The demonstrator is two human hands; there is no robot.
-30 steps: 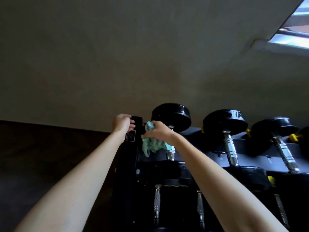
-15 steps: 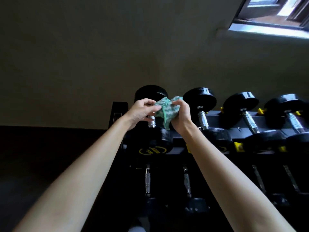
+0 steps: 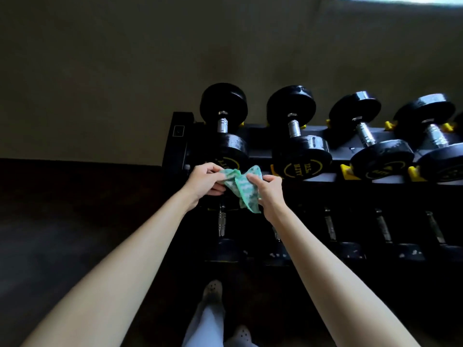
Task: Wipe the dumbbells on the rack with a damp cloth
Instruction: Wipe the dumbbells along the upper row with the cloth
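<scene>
A green and white patterned cloth (image 3: 241, 187) is stretched between my two hands in front of the black rack (image 3: 178, 146). My left hand (image 3: 205, 180) pinches its left end and my right hand (image 3: 269, 194) grips its right side; a corner hangs down. Behind the hands sits the leftmost top-tier dumbbell (image 3: 225, 131), black with a chrome handle. To its right is a second dumbbell (image 3: 298, 136) with yellow lettering, then two more (image 3: 370, 144), (image 3: 436, 144). Neither hand touches a dumbbell.
A lower tier holds several dark dumbbells (image 3: 221, 229) with chrome handles, below my hands. Yellow saddles (image 3: 347, 172) mark the top shelf. A plain wall (image 3: 125, 71) rises behind the rack, with dark floor (image 3: 62, 221) to the left. My legs and shoes (image 3: 213, 294) stand close to the rack.
My left hand left the rack's end post and joined the right on the cloth. Both hands dropped from the top dumbbell's handle to in front of its near head. The view tilted down.
</scene>
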